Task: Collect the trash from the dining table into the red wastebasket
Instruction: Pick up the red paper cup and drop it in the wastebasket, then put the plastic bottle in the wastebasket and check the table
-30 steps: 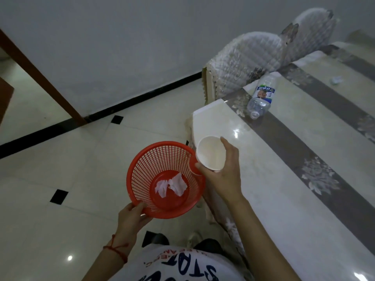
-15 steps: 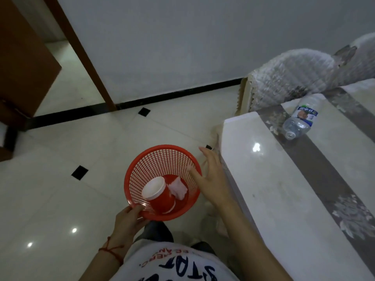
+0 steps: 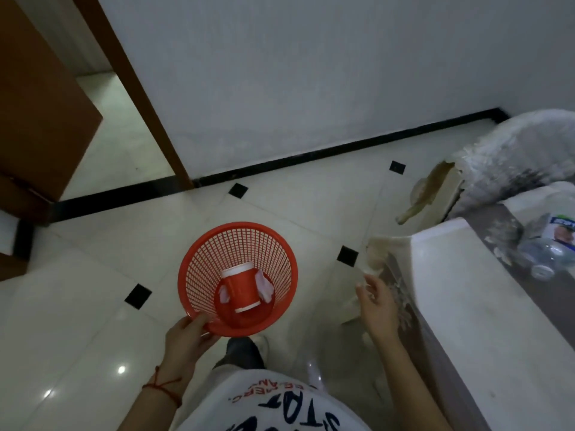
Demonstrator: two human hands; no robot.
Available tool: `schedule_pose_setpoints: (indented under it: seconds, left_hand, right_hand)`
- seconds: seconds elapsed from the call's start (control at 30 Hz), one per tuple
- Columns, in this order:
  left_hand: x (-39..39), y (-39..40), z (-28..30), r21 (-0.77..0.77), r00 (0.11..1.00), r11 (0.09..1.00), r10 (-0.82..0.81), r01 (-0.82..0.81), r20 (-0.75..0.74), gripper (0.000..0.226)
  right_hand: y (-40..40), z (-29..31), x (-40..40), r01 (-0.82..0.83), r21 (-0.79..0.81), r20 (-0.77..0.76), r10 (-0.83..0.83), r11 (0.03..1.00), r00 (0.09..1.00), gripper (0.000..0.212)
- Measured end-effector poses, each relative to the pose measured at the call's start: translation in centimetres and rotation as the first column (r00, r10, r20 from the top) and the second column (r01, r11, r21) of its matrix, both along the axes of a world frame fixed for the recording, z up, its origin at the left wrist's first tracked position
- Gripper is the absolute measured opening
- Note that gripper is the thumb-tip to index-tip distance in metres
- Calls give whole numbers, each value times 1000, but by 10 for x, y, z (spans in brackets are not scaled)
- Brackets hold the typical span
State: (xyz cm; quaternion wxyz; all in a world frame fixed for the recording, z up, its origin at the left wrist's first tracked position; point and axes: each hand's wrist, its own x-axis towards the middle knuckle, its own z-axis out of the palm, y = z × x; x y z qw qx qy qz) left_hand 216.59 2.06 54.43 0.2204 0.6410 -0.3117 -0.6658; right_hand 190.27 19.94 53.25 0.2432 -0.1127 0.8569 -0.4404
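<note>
Dim, greyish indoor light. Small bright glare spots sit on the glossy floor tiles point(image 3: 93, 353) left of the red wastebasket point(image 3: 238, 244). The clear bottle point(image 3: 550, 247) far right is motion-blurred; wide-angle bending skews the edges.

The red wastebasket point(image 3: 238, 276) is open at the top, so a hand can drop straight into it; its floor is partly taken by a red paper cup point(image 3: 241, 289) lying on its side and crumpled tissue point(image 3: 264, 286) beside it. The left hand point(image 3: 186, 339) grips the near rim, blocking that edge. Between basket and dining table point(image 3: 466, 306) is a clear gap over bare floor tiles point(image 3: 93, 290), where the empty right hand point(image 3: 378, 306) hangs with fingers loose. On the table's far corner a plastic bottle point(image 3: 550, 247) lies on its side, free from above. A covered chair point(image 3: 513, 163) crowds that corner from behind.
</note>
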Motion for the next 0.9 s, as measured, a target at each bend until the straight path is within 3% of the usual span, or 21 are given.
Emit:
schedule_pose_setpoints:
  seconds: [0.23, 0.47, 0.7, 0.9]
  left_hand:
    - [-64, -85, 12, -37, 952, 952, -305, 305, 4, 10]
    - [-165, -100, 11, -2, 858, 859, -512, 512, -37, 8]
    - [-255, -81, 6, 28, 800, 800, -599, 600, -24, 10]
    - [-308, -66, 11, 26, 800, 799, -601, 600, 1, 6]
  right_hand:
    - [-32, 5, -18, 195, -40, -7, -195, 980, 981, 43]
    - [-18, 23, -53, 364, -85, -92, -371, 928, 924, 36]
    - [33, 51, -152, 561, -59, -289, -552, 825, 782, 43]
    - [67, 69, -243, 706, -75, -517, -633, 704, 576, 53]
